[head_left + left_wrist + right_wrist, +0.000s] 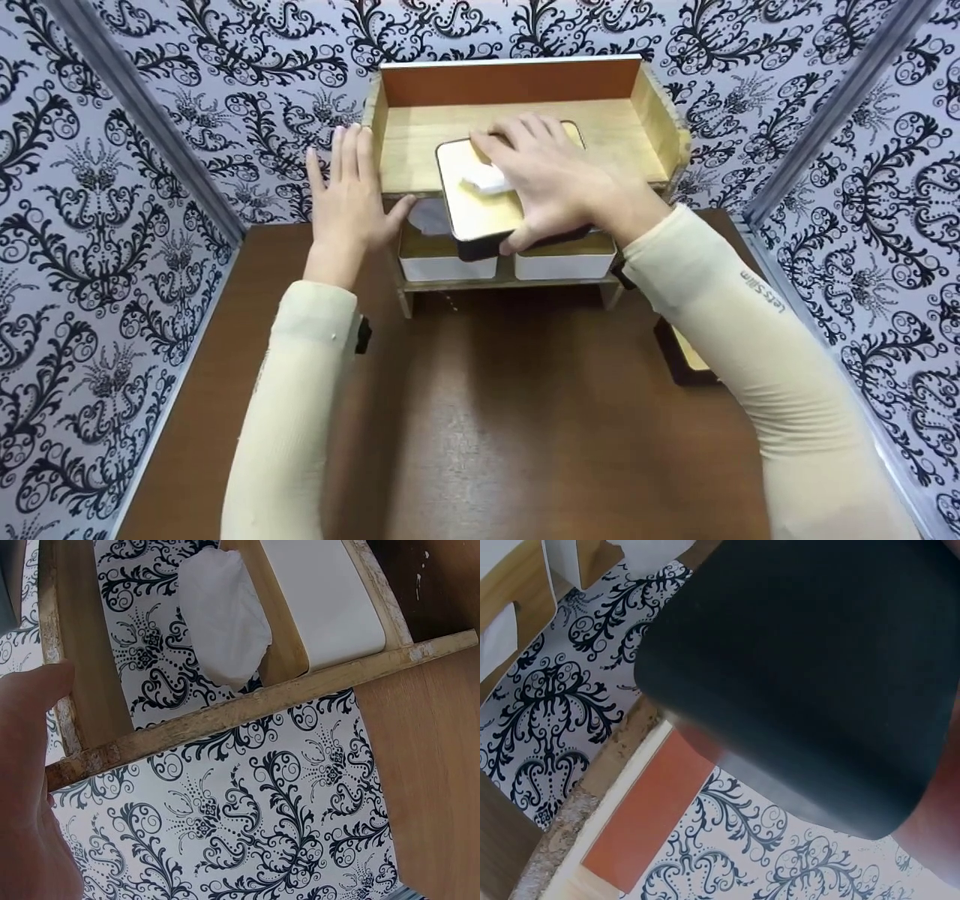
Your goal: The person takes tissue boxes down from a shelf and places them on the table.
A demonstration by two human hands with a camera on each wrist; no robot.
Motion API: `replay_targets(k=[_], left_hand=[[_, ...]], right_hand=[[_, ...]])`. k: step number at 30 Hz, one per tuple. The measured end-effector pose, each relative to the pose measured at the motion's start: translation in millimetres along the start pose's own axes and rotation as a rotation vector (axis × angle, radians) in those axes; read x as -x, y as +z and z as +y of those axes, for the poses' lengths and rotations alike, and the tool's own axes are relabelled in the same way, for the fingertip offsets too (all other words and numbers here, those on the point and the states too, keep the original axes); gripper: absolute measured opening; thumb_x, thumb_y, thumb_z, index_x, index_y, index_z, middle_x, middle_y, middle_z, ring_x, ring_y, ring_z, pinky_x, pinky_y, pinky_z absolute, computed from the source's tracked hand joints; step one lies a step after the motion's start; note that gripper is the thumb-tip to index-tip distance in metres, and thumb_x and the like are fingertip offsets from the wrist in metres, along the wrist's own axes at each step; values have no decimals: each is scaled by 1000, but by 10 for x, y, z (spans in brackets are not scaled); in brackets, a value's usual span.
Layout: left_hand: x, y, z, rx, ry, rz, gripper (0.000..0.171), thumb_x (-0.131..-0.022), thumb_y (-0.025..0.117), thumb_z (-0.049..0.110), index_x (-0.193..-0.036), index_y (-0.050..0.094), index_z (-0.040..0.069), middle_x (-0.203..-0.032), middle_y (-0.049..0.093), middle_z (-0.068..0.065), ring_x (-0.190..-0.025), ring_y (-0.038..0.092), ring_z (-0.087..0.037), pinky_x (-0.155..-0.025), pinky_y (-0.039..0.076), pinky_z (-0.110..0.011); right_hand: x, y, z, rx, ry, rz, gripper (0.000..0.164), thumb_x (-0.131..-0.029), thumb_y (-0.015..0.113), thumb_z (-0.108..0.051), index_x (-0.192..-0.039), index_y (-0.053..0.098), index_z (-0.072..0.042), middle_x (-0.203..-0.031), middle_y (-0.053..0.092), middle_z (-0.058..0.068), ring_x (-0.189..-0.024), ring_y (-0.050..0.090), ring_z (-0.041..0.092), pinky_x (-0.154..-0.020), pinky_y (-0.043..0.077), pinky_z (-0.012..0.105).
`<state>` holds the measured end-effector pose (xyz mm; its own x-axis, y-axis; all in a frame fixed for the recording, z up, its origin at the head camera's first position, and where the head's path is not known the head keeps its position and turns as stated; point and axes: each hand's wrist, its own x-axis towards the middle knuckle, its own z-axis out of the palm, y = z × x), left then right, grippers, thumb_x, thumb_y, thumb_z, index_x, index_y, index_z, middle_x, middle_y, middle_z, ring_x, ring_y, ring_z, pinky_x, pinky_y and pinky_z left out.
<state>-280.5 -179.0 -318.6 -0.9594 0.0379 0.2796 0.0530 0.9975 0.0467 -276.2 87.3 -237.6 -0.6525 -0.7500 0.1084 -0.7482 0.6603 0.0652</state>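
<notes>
My right hand (547, 172) grips a black tissue box (476, 214) across its wooden lid, thumb on the near side and fingers over the far edge. A white tissue (484, 180) pokes out of the lid. The box is tilted in front of the upper board of a wooden shelf (420, 154); its dark base (802, 682) fills much of the right wrist view. My left hand (346, 199) touches the shelf's left side with straight fingers, the thumb at the upper board's front edge.
Two white tissue boxes (448, 268) (566, 266) stand on the lower level, tissue (225, 619) rising from the left one. Another dark box (686, 360) with a wooden lid lies on the brown table (480, 435) at right, partly behind my right sleeve. Patterned walls (97, 172) enclose the table.
</notes>
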Motion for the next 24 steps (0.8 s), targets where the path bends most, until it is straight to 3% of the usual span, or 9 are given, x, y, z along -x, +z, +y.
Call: replay_targets(k=[24], left_hand=[[1, 0, 2, 28, 3, 9, 104, -90, 46, 67, -156, -9, 8, -165, -9, -12, -153, -9, -28, -121, -14, -55]], right_hand=[[355, 251, -235, 79, -121, 25, 135, -50, 79, -70, -154, 21, -9, -145, 36, 19, -132, 34, 37, -113, 27, 52]])
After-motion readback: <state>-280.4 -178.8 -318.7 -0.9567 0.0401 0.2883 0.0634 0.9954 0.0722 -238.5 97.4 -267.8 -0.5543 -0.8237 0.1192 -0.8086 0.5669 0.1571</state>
